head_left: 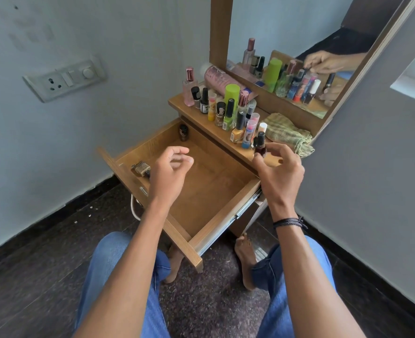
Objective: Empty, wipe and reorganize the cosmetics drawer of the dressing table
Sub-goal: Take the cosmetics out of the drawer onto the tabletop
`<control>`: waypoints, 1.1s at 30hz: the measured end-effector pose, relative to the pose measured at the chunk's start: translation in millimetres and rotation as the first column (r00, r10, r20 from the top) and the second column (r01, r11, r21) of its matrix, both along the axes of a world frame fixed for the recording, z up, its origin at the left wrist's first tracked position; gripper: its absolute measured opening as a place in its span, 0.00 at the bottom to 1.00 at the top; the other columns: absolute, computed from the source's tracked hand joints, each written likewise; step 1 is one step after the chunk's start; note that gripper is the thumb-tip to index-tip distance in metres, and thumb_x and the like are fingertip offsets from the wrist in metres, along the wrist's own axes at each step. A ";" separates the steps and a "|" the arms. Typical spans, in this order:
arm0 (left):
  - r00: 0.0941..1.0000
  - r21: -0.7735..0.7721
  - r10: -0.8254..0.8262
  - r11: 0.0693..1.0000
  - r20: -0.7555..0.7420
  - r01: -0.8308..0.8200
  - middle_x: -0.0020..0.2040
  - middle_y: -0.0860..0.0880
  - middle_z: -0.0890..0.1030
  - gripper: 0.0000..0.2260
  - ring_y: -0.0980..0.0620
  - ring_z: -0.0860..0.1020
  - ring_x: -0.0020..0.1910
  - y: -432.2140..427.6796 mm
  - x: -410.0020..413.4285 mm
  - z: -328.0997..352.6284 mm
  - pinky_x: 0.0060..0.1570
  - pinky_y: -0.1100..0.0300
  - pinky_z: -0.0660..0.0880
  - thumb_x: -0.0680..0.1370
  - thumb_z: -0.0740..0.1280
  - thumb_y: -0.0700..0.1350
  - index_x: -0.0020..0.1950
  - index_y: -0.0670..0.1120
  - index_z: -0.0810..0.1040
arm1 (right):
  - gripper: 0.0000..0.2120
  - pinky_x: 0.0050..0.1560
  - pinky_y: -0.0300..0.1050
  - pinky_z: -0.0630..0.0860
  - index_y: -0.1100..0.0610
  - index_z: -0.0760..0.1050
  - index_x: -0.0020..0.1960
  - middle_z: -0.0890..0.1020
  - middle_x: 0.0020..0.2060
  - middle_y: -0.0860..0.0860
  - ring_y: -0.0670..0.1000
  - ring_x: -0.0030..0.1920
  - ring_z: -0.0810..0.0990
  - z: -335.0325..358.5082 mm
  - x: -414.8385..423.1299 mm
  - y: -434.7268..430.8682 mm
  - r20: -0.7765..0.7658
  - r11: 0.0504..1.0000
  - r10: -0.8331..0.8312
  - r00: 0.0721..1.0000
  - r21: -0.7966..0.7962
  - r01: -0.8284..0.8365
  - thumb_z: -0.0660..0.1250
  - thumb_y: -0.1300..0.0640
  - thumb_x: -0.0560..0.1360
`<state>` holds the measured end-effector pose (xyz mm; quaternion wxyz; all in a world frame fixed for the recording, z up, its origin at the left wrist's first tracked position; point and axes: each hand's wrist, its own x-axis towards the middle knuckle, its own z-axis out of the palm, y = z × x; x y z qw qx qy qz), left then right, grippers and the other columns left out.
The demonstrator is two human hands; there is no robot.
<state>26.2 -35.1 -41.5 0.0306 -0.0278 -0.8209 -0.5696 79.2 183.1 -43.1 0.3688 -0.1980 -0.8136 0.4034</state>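
Emptying step, seemingly: right hand (282, 172) pinches a nail polish bottle (260, 148) at the shelf (213, 129); left hand (168, 170) hovers loosely curled, empty. Next probably the dark jar (183, 132) at the drawer's (216, 225) eleven o'clock.

Pale blue-grey walls (109, 132) met in a corner, with a white switch panel (65, 78) at ten o'clock. A dark speckled stone floor (31, 276) spread across six o'clock, edged by black skirting (55, 215). The wooden dressing table (208, 126) stood at twelve, its mirror (286, 25) at one. A bright white ledge (413, 81) showed at three.
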 end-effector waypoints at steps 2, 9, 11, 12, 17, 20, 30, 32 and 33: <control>0.999 -0.088 0.038 0.995 0.022 -0.036 0.50 0.61 0.81 0.08 0.64 0.79 0.48 -11.3 -5.5 -2.6 0.40 0.67 0.72 0.79 0.70 0.46 0.58 0.52 0.79 | 0.10 0.56 0.56 0.77 0.52 0.84 0.52 0.80 0.45 0.35 0.50 0.53 0.76 -3.4 -0.9 1.8 0.049 0.999 -0.019 0.999 -0.027 0.021 0.75 0.54 0.72; 0.997 -0.240 0.067 0.969 0.043 -0.055 0.50 0.61 0.81 0.07 0.64 0.78 0.48 -28.8 -19.2 -9.7 0.40 0.62 0.73 0.79 0.69 0.47 0.57 0.55 0.78 | 0.12 0.61 0.61 0.73 0.51 0.84 0.56 0.84 0.45 0.43 0.50 0.54 0.74 -12.5 -8.8 4.4 0.097 0.998 -0.046 0.994 -0.047 0.051 0.76 0.50 0.74; 0.999 -0.317 0.036 0.948 0.041 -0.022 0.53 0.59 0.80 0.08 0.59 0.79 0.50 -28.0 -28.3 -12.6 0.43 0.58 0.76 0.80 0.69 0.48 0.58 0.55 0.77 | 0.14 0.60 0.60 0.73 0.52 0.84 0.57 0.86 0.48 0.46 0.53 0.55 0.76 -14.3 -10.4 5.4 0.101 0.998 -0.053 0.994 -0.019 0.055 0.76 0.49 0.74; 0.999 -0.354 0.024 0.935 0.049 -0.006 0.55 0.58 0.80 0.09 0.57 0.79 0.52 -26.5 -35.0 -14.2 0.46 0.56 0.76 0.80 0.69 0.48 0.60 0.54 0.77 | 0.14 0.59 0.58 0.73 0.53 0.84 0.58 0.86 0.50 0.47 0.54 0.55 0.76 -16.0 -10.8 5.6 0.102 0.998 -0.057 0.993 0.006 0.057 0.76 0.49 0.74; 1.000 -0.558 -0.014 0.829 0.015 0.019 0.75 0.50 0.70 0.24 0.47 0.70 0.72 -4.6 -86.5 -24.9 0.69 0.46 0.71 0.80 0.69 0.46 0.76 0.50 0.69 | 0.19 0.54 0.42 0.61 0.53 0.82 0.62 0.85 0.55 0.48 0.53 0.56 0.75 -26.3 -13.0 6.3 0.121 0.994 -0.082 0.989 0.082 0.072 0.76 0.46 0.74; 0.989 -0.695 -0.137 0.716 -0.049 0.065 0.79 0.49 0.63 0.30 0.46 0.62 0.77 8.9 -115.8 -32.5 0.75 0.49 0.62 0.79 0.69 0.39 0.80 0.48 0.63 | 0.23 0.56 0.41 0.62 0.53 0.81 0.64 0.84 0.55 0.47 0.52 0.55 0.76 -29.8 -13.7 8.3 0.090 0.995 -0.082 0.992 0.071 0.076 0.76 0.44 0.73; 0.963 -0.807 -0.214 0.591 -0.166 -0.007 0.70 0.43 0.70 0.23 0.42 0.71 0.65 22.2 -143.7 -48.9 0.60 0.51 0.75 0.78 0.69 0.38 0.73 0.42 0.70 | 0.25 0.55 0.34 0.60 0.54 0.80 0.64 0.84 0.51 0.46 0.51 0.53 0.78 -33.3 -13.6 11.7 0.032 0.996 -0.057 0.998 0.065 0.055 0.78 0.45 0.72; 0.962 -0.779 -0.197 0.627 -0.188 -0.024 0.66 0.43 0.73 0.19 0.43 0.73 0.62 24.3 -144.7 -49.0 0.57 0.51 0.76 0.78 0.69 0.40 0.68 0.43 0.72 | 0.25 0.57 0.28 0.58 0.54 0.79 0.64 0.84 0.51 0.46 0.50 0.52 0.78 -33.4 -13.0 11.3 0.021 0.997 -0.051 0.998 0.064 0.050 0.78 0.45 0.72; 0.964 -0.759 -0.187 0.650 -0.191 -0.025 0.65 0.44 0.74 0.17 0.43 0.74 0.61 25.1 -145.1 -48.5 0.56 0.51 0.75 0.78 0.69 0.40 0.66 0.43 0.73 | 0.24 0.58 0.28 0.58 0.54 0.79 0.64 0.84 0.51 0.46 0.50 0.52 0.77 -33.3 -12.8 10.9 0.013 0.997 -0.047 0.999 0.060 0.046 0.78 0.45 0.72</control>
